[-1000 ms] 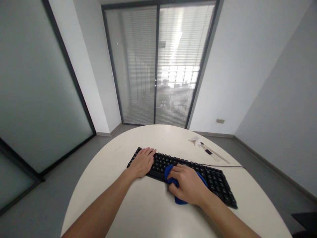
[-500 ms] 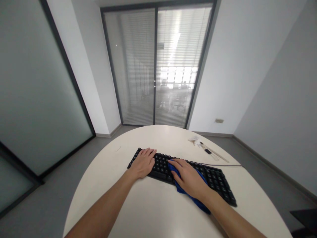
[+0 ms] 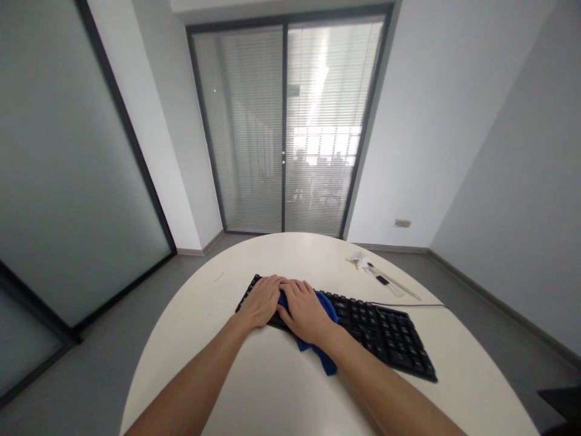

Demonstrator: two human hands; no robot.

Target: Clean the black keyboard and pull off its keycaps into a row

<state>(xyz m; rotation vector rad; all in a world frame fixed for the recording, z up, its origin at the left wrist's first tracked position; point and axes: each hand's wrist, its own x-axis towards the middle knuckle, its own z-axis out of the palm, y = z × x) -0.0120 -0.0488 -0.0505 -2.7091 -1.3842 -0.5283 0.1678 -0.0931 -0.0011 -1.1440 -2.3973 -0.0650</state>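
Note:
A black keyboard (image 3: 384, 332) lies at a slant on the round table. My left hand (image 3: 263, 300) rests flat over its left end, fingers stretched out, with no object in it. Right beside it, my right hand (image 3: 303, 309) presses a blue cloth (image 3: 327, 306) onto the keys, its fingertips touching or nearly touching the left hand. Part of the cloth hangs over the keyboard's near edge onto the tabletop. The palm hides the cloth's middle, and both hands cover the left keys.
Behind the keyboard on the right lie a thin brush-like stick (image 3: 394, 281), a small black-ended item (image 3: 382, 280) and a crumpled whitish scrap (image 3: 358, 260). A dark cable (image 3: 408, 304) runs off the right edge of the white table (image 3: 181, 339).
My right hand has slid left along the keyboard with the blue cloth and now meets the left hand. The left hand has stayed on the keyboard's left end.

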